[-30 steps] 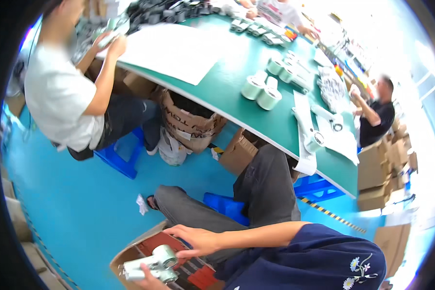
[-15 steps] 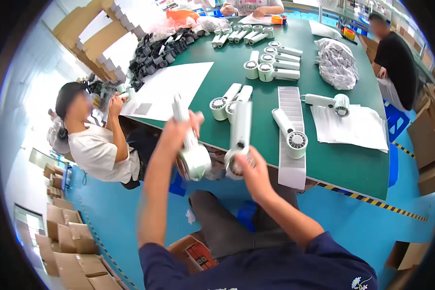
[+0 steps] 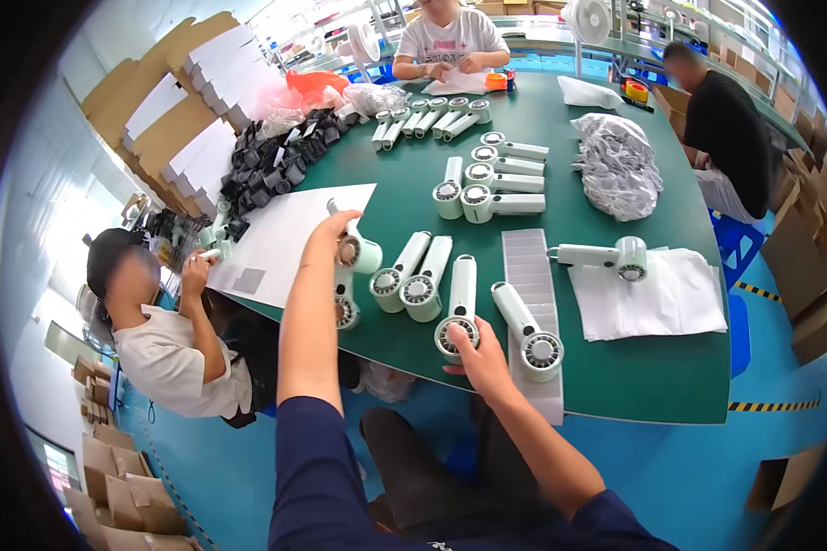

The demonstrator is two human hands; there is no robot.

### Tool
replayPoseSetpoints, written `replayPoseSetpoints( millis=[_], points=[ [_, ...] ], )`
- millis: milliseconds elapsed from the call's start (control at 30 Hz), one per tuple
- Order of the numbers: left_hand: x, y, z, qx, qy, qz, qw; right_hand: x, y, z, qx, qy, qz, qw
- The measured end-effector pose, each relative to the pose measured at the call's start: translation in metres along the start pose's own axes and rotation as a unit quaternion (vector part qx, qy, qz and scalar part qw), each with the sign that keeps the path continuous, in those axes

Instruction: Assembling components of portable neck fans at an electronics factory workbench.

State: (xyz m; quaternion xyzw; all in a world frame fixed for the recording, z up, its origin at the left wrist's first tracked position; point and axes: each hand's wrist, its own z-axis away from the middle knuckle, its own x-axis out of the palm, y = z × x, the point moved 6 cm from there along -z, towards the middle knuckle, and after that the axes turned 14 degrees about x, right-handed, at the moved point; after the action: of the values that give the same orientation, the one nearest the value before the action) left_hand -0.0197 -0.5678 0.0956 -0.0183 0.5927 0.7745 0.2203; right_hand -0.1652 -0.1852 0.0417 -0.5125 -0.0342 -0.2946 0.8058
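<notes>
My left hand (image 3: 336,226) is closed round the handle of a pale green handheld fan (image 3: 368,256), held over the table beside the white sheet. Just below it is another fan (image 3: 345,312), partly hidden by my forearm. My right hand (image 3: 483,360) grips the round head of a fan (image 3: 463,285), thumb on its grille and handle pointing away, at the table's near edge. Between my hands lie two similar fans (image 3: 420,288) side by side. A further fan (image 3: 541,350) rests on a strip of grey labels (image 3: 529,255) to the right.
On the green table (image 3: 639,367), several more fans (image 3: 515,205) stand in groups farther back. Black parts (image 3: 271,156) are heaped at left by a white sheet (image 3: 280,220). Bagged items (image 3: 618,170) and white papers (image 3: 657,308) lie right. Co-workers sit left, far and right.
Both hands have moved forward from over my lap to the table with their fans. The left hand went to the far left, the right to the near edge. My view has shifted.
</notes>
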Motion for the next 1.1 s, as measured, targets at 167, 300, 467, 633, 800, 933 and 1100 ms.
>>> replayPoseSetpoints(
  millis=[167, 300, 467, 633, 800, 933, 1100],
  points=[
    [0.038, -0.013, -0.021, 0.051, 0.019, -0.021, 0.998, -0.003, -0.003, -0.006, -0.024, 0.037, 0.035, 0.998],
    [0.039, -0.005, -0.021, 0.057, 0.024, 0.061, 0.996, 0.003, -0.011, -0.001, -0.038, 0.055, 0.069, 0.995],
    [0.028, 0.032, -0.008, 0.244, 0.046, 0.125, 0.961, 0.007, -0.006, 0.0, -0.092, 0.051, 0.015, 0.994],
    [0.019, 0.1, 0.104, 0.385, 0.05, 0.118, 0.914, -0.004, 0.004, 0.022, -0.183, -0.01, -0.046, 0.982],
    [0.052, 0.058, 0.26, 0.4, -0.127, 0.294, 0.859, -0.018, 0.028, 0.119, -0.173, -0.097, -0.01, 0.98],
    [0.105, -0.032, 0.382, 0.429, -0.124, 0.262, 0.856, -0.059, 0.067, 0.18, -0.224, -0.063, 0.125, 0.964],
    [0.171, -0.131, 0.439, 0.353, -0.159, 0.273, 0.88, -0.129, 0.104, 0.21, -0.22, 0.061, 0.335, 0.914]
  ],
)
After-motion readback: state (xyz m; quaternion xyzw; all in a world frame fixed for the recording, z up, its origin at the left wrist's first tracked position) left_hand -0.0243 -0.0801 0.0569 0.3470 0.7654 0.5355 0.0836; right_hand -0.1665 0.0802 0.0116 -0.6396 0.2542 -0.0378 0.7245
